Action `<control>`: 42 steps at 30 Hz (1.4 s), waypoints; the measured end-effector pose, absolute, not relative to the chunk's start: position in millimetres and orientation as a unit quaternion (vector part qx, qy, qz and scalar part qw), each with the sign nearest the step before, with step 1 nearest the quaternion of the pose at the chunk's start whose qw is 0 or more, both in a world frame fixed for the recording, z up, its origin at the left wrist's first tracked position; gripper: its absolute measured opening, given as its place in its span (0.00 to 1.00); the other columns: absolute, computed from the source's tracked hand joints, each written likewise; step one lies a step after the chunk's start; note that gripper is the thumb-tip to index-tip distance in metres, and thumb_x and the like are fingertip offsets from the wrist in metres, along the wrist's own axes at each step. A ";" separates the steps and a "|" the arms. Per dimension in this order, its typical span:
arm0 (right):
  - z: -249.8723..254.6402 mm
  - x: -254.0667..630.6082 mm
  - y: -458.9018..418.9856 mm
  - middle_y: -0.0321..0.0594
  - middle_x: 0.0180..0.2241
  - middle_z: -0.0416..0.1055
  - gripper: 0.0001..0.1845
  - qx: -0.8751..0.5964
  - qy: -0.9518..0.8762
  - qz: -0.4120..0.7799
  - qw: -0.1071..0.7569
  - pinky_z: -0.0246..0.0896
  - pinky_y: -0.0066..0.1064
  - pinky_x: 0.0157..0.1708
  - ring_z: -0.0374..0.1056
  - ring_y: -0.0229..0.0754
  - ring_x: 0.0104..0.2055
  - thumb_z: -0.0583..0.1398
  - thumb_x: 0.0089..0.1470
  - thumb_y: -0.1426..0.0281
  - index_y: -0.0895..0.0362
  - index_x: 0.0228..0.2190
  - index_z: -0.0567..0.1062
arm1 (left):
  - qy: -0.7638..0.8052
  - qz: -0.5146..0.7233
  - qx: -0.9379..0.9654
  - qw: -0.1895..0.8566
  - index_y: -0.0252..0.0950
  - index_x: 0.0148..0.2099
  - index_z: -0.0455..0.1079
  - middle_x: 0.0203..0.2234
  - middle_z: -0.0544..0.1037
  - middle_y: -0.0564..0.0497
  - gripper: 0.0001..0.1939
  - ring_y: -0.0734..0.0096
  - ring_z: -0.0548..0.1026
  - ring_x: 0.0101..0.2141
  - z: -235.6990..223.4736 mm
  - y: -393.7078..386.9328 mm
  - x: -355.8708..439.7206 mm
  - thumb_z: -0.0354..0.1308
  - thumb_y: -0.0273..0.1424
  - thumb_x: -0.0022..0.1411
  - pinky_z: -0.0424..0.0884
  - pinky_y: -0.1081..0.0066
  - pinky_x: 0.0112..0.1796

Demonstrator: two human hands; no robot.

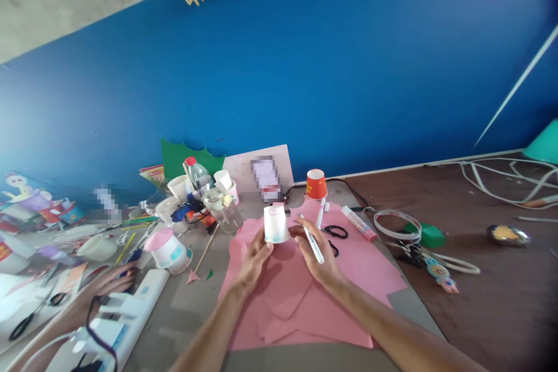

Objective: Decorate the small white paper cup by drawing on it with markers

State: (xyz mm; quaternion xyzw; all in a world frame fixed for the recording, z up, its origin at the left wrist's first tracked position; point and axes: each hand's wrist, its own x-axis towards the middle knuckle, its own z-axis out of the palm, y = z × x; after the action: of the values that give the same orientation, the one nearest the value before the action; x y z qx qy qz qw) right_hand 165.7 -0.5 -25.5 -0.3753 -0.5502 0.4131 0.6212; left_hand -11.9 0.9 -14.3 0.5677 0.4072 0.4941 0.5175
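Observation:
My left hand (255, 261) grips a white paper cup (275, 222) near its lower rim. The cup is upside down, with a pink drawn outline near the top and teal print along the bottom. In my right hand (320, 256) is a white marker pen (312, 241), its tip pointing up and left beside the cup. The right fingertips are close to the cup's side; whether they touch it I cannot tell. Pink paper sheets (300, 302) lie spread beneath both hands. Right of my right hand are black scissors handles (336, 232) and a pen cap end (326, 207).
An orange-red paper cup (316, 184) stands behind the sheets. A glue tube (359, 223) lies to the right, near a white cable loop (397, 225). Left are a pink-topped cup (169, 251), a clear jar (223, 210), a power strip (146, 296) and another person's hand (111, 285).

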 end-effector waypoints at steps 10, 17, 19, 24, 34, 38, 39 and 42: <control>-21.7 163.3 -5.1 0.46 0.42 0.77 0.18 -0.357 -0.568 0.401 0.623 0.69 0.44 0.46 0.75 0.50 0.43 0.59 0.59 0.63 0.52 0.50 0.71 | 0.443 0.474 0.591 0.479 0.42 0.60 0.66 0.56 0.74 0.46 0.32 0.50 0.68 0.57 -9.6 0.8 -13.9 0.64 0.46 0.56 0.64 0.59 0.56; -17.0 166.0 -6.5 0.46 0.40 0.78 0.18 -0.368 -0.562 0.404 0.621 0.70 0.44 0.44 0.75 0.50 0.42 0.61 0.57 0.61 0.54 0.48 0.72 | 0.450 0.476 0.586 0.477 0.42 0.58 0.68 0.57 0.73 0.45 0.32 0.49 0.69 0.56 -5.0 0.7 -11.4 0.65 0.47 0.54 0.67 0.58 0.54; -16.7 165.8 -7.0 0.46 0.40 0.78 0.18 -0.368 -0.560 0.409 0.620 0.70 0.44 0.44 0.75 0.50 0.42 0.61 0.57 0.61 0.54 0.48 0.71 | 0.446 0.478 0.583 0.482 0.43 0.58 0.69 0.56 0.74 0.46 0.30 0.50 0.69 0.56 -6.3 0.9 -11.9 0.65 0.46 0.55 0.66 0.58 0.54; -12.0 163.5 -11.6 0.45 0.41 0.77 0.19 -0.369 -0.536 0.393 0.649 0.68 0.43 0.46 0.74 0.49 0.43 0.57 0.61 0.58 0.53 0.51 0.71 | 0.429 0.491 0.557 0.515 0.38 0.58 0.68 0.52 0.75 0.43 0.30 0.52 0.70 0.52 -6.7 0.2 -9.9 0.64 0.45 0.57 0.65 0.59 0.53; -0.1 168.0 -16.0 0.41 0.38 0.76 0.18 -0.366 -0.567 0.330 0.660 0.67 0.38 0.43 0.71 0.47 0.41 0.52 0.64 0.56 0.50 0.39 0.79 | 0.412 0.497 0.551 0.528 0.41 0.61 0.65 0.56 0.73 0.44 0.31 0.53 0.69 0.55 -15.0 3.0 -12.7 0.64 0.43 0.57 0.64 0.60 0.54; 2.3 166.5 -17.3 0.42 0.38 0.78 0.19 -0.357 -0.573 0.338 0.656 0.67 0.38 0.43 0.72 0.48 0.40 0.54 0.63 0.54 0.51 0.38 0.80 | 0.409 0.499 0.555 0.525 0.41 0.61 0.65 0.55 0.74 0.45 0.30 0.53 0.70 0.54 -15.5 3.2 -12.5 0.64 0.41 0.58 0.65 0.60 0.53; 2.3 166.4 -17.6 0.42 0.38 0.78 0.20 -0.357 -0.573 0.342 0.653 0.68 0.38 0.43 0.72 0.48 0.40 0.54 0.63 0.54 0.51 0.38 0.80 | 0.408 0.497 0.558 0.525 0.40 0.61 0.65 0.55 0.74 0.45 0.29 0.53 0.70 0.54 -15.1 3.1 -12.4 0.63 0.41 0.59 0.65 0.60 0.53; 1.3 167.0 -17.4 0.42 0.39 0.78 0.20 -0.355 -0.574 0.355 0.647 0.68 0.38 0.44 0.72 0.48 0.41 0.53 0.63 0.53 0.51 0.40 0.80 | 0.403 0.497 0.563 0.524 0.40 0.61 0.65 0.54 0.74 0.44 0.29 0.53 0.70 0.54 -14.3 3.1 -12.2 0.63 0.41 0.60 0.65 0.61 0.53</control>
State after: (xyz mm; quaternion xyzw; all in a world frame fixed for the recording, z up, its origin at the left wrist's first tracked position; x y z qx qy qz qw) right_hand 167.0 -17.4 1.3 -0.3548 -0.5742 0.3554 0.6467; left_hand -12.2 3.1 -14.3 0.5629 0.4027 0.4968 0.5236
